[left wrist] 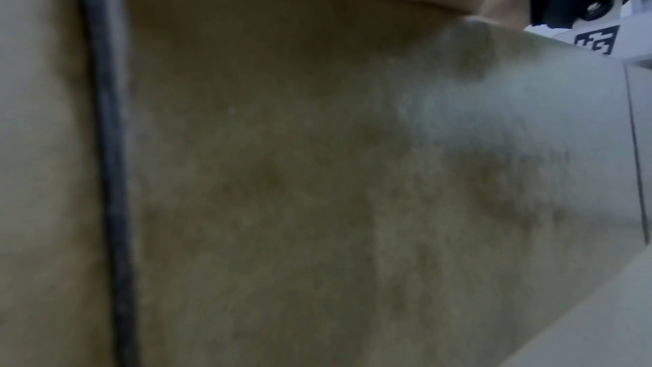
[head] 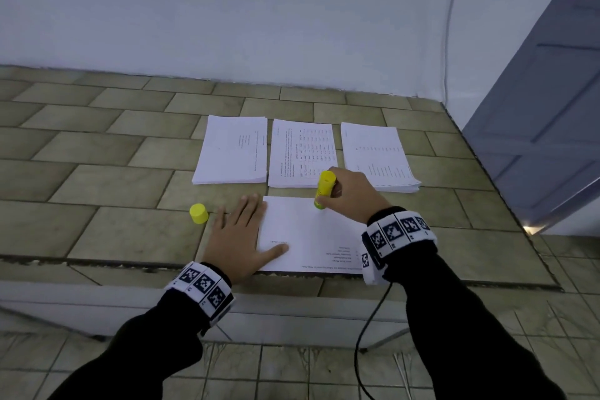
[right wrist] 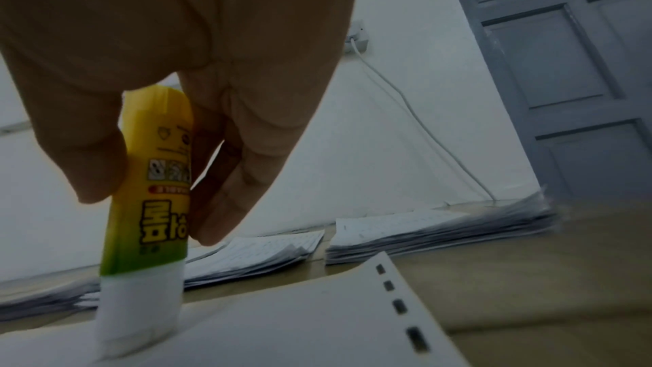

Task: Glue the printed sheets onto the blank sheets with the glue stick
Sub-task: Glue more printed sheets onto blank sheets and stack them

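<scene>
Glue is going on right now: the glue stick [head: 324, 188] stands nearly upright with its white tip pressed onto the far edge of the sheet [head: 311, 234] lying at the front of the tiled table [head: 97, 172]. That sheet shows a few lines of print near its front edge, so whether it counts as a printed one or a blank one I can't say from here. The yellow cap [head: 198, 213] is off and sits on the tiles just left of the sheet, so the stick is open for work.

Behind, three stacks wait in a row: left stack [head: 232, 149], middle stack [head: 302, 154], right stack [head: 376, 156], all showing print on top. They look thick, so by my reckoning the bulk of the job is still ahead. No finished pile is anywhere that I can pick out.

Now the grip. The right hand [head: 350, 196] is wrapped round the barrel, thumb on one side and fingers [right wrist: 232, 183] curled on the other, a firm hold above the label, as the right wrist view shows. The left hand [head: 242, 234] lies flat, fingers straight and spread, palm on the table with the thumb pinning the sheet's left edge. It holds nothing, only steadies the paper. The left wrist view shows just blurred tile.
</scene>
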The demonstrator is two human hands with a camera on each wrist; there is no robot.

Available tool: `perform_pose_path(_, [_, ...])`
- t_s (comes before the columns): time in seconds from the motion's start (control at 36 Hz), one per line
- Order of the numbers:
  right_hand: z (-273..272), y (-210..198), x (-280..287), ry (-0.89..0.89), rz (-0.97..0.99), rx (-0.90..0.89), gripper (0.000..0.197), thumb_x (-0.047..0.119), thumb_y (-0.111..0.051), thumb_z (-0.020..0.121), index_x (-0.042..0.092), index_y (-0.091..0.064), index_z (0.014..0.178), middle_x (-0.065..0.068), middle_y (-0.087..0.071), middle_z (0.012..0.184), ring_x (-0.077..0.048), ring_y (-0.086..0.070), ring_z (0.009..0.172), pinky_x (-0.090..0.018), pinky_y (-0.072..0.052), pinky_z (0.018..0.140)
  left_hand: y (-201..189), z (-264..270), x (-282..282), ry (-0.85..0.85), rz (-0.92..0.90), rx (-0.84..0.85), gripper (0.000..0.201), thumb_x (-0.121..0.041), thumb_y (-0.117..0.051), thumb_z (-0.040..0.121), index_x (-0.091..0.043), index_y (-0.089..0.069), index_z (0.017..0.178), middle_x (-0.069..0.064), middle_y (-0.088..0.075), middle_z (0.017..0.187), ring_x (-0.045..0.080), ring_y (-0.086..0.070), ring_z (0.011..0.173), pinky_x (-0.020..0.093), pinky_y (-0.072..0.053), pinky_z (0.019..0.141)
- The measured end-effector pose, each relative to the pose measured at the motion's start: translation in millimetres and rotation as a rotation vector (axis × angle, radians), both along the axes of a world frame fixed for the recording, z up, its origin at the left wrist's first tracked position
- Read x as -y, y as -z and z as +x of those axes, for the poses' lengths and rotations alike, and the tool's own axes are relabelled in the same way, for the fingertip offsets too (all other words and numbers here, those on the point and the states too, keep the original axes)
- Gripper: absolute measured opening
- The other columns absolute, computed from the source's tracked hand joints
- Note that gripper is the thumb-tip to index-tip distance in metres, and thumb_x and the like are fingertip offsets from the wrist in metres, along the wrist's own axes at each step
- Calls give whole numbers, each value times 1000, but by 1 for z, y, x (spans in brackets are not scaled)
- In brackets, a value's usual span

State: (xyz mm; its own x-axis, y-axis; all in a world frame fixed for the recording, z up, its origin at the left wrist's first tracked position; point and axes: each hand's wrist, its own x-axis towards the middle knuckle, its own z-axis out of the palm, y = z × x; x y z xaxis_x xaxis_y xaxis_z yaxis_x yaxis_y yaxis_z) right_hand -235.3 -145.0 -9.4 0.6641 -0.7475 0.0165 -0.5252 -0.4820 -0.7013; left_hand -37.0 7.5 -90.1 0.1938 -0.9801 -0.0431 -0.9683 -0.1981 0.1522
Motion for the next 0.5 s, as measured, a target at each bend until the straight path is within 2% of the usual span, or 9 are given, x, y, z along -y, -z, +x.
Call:
perform_pose_path(0.17, [-48, 4, -21, 19, 70, 95, 12, 15, -75, 79, 14, -63, 76, 2, -72, 82, -15, -68, 79, -32, -56, 76, 0, 0, -1, 6, 0, 22, 120, -94, 9, 64, -20, -9, 157, -4, 2, 164, 14, 5, 151, 52, 0, 120])
perform_pose_path(0.28, [-77, 7, -35, 32, 84, 117, 11, 12, -76, 77, 14, -67, 81, 6, -71, 80, -6, -67, 75, -21, -54, 70, 0, 1, -1, 8, -10, 19, 117, -92, 4, 67, -19, -10, 157, -3, 1, 165, 15, 4, 151, 53, -1, 120])
perform_pose_path(0.31, [-82, 7, -38, 30, 84, 111, 12, 11, -77, 76, 15, -67, 81, 7, -70, 79, -6, -67, 75, -22, -54, 70, 0, 1, 0, 10, -6, 22, 117, -92, 6, 67, -19, -9, 157, -3, 1, 165, 15, 4, 151, 53, -1, 120])
perform_pose_path(0.42, [-95, 10, -45, 29, 72, 64, 15, 14, -79, 72, 21, -67, 77, 8, -70, 78, -9, -67, 74, -36, -58, 70, 1, 0, 0, 15, -10, 24, 118, -92, 8, 67, -19, -10, 157, -2, 1, 165, 16, 4, 151, 53, -2, 120])
perform_pose_path(0.5, [-95, 7, -46, 12, 24, 38, 15, 16, -79, 70, 22, -68, 78, 9, -70, 77, -8, -66, 73, -38, -57, 70, 0, 0, 0, 16, 13, 45, 120, -92, 13, 63, -20, -6, 157, -3, 4, 164, 15, 7, 151, 52, 0, 120])
